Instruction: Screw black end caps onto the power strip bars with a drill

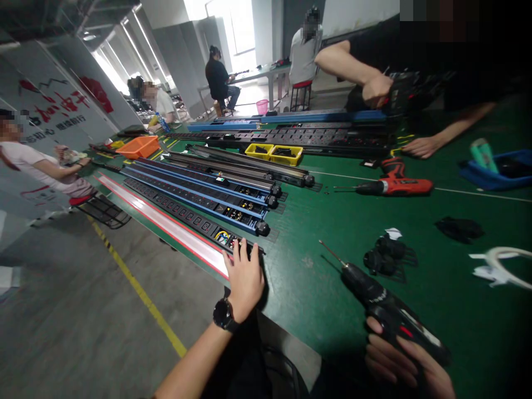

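"Head view: where does the piece in hand lie?"

"Right under the left hand: a long black strip with square outlets, its near end beneath the fingers. They are spread and lightly bent, resting on it without clasping."

"Is that enough hold?"

"For steadying, I'd say so. Firm, even pressure on the solid frame would be best, fingertips off the thin yellow wire in the window just beyond them."

"And the other hand?"

"The right hand is wrapped round the handle of a black power driver. I can't tell whether the trigger is pressed."

"Any advice there?"

"Its slender metal bit points up and away from the grip, well apart from the strip. At a screw, it should sit square before any spin, with the steadying fingers clear."

"What's around?"

"Beyond the left fingers, blue-edged black strips; ahead of the right grip, round black fittings. Mind the tool's body against those."
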A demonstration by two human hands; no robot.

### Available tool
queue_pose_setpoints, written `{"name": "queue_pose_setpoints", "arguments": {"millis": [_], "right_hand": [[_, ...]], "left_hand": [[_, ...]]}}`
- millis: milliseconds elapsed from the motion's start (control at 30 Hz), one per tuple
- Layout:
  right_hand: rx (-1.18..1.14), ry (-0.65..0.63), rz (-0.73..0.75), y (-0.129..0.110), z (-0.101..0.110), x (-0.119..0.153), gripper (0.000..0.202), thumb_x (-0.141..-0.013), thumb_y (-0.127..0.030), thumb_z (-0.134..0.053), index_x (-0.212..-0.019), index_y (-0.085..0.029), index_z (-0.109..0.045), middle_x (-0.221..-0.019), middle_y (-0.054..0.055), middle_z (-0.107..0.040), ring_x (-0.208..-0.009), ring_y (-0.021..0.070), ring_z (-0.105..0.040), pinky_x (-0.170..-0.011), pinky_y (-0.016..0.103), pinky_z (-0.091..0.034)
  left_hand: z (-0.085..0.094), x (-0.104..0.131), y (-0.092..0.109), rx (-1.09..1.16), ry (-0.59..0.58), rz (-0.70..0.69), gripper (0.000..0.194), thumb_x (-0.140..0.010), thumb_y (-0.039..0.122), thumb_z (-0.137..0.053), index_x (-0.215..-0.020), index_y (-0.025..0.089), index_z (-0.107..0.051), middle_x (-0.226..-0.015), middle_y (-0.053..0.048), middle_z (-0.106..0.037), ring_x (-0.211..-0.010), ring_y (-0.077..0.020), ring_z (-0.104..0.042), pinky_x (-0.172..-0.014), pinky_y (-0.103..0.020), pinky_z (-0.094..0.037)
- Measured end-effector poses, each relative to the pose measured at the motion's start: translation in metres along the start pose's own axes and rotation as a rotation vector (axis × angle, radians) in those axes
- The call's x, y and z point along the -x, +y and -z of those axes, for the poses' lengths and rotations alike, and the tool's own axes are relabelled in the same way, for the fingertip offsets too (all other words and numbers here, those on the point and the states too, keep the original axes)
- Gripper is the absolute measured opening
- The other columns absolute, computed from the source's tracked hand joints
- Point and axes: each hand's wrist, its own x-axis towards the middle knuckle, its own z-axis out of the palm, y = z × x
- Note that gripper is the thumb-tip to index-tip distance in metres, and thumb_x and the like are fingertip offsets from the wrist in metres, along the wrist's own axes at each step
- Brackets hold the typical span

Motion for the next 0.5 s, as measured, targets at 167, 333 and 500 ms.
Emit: {"name": "queue_pose_setpoints", "arguments": {"millis": [167, 333, 500], "right_hand": [[0.061, -0.004, 0.001, -0.001, -0.001, 0.000, 0.032, -0.082, -0.040, -0.079, -0.099, -0.027, -0.056, -0.058, -0.011, -0.023, -0.048, 0.0061, -0.013, -0.048, 0.028, -0.032], [0.133, -0.106, -0.018, 0.001, -0.015, -0.013, 0.032, -0.084, -0.042, -0.077, -0.104, -0.025, -0.058, -0.059, -0.010, -0.028, -0.047, 0.0072, -0.022, -0.051, 0.028, -0.040], [0.094, -0.162, -0.139, 0.005, -0.041, -0.058, 0.026, -0.089, -0.037, -0.073, -0.105, -0.019, -0.064, -0.060, -0.008, -0.038, -0.048, 0.0077, -0.034, -0.054, 0.025, -0.042]], "left_hand": [[-0.003, 0.022, -0.024, 0.098, 0.137, 0.127, 0.065, -0.099, 0.050, -0.055, -0.159, 0.029, -0.042, -0.169, -0.020, -0.032, -0.158, -0.0443, -0.023, -0.119, -0.079, -0.022], [-0.002, 0.032, -0.075, 0.123, 0.212, 0.289, 0.065, -0.099, 0.051, -0.055, -0.157, 0.024, -0.040, -0.166, -0.025, -0.033, -0.156, -0.0449, -0.027, -0.117, -0.079, -0.025], [0.007, -0.023, -0.107, 0.263, 0.301, 0.140, 0.035, -0.101, 0.037, -0.052, -0.131, 0.022, -0.062, -0.146, -0.016, -0.053, -0.146, -0.0307, -0.046, -0.120, -0.054, -0.040]]}}
